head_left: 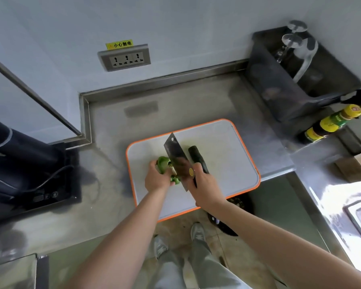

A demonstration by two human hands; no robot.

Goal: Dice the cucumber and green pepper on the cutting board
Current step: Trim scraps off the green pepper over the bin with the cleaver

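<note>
Both hands busy: left hand (156, 178) curling round green pepper (162, 163), right hand (203, 182) gripping cleaver (177, 161). Pepper probably hollow, slick, rolling easily; pin its flank.

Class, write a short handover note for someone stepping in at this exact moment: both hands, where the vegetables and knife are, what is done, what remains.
Hands: the left hand grips the green pepper; the right hand holds the cleaver, blade at the pepper.
Things: the pepper is on the cutting board; the cucumber lies to the right of the blade, apparently uncut.
Done: the pepper looks cut open; no dice visible.
Left: dice the pepper, then the cucumber.
</note>
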